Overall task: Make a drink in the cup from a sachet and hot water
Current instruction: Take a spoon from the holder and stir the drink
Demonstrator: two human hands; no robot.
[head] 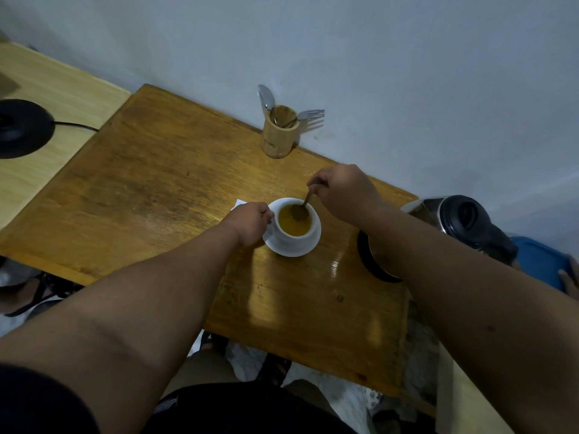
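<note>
A white cup (293,239) full of orange-yellow drink stands on a white saucer (308,249) in the middle of the wooden table (150,195). My left hand (250,222) is closed on the cup's left side, where its handle is hidden. My right hand (343,192) pinches the top of a spoon (305,203) whose bowl is dipped in the drink. A white scrap, possibly the sachet (238,203), peeks out behind my left hand.
A steel kettle (454,220) with a black lid stands at the table's right edge, partly behind my right forearm. A wooden holder (279,133) with spoons and a fork stands by the wall. The black kettle base (22,128) sits on a paler table to the left.
</note>
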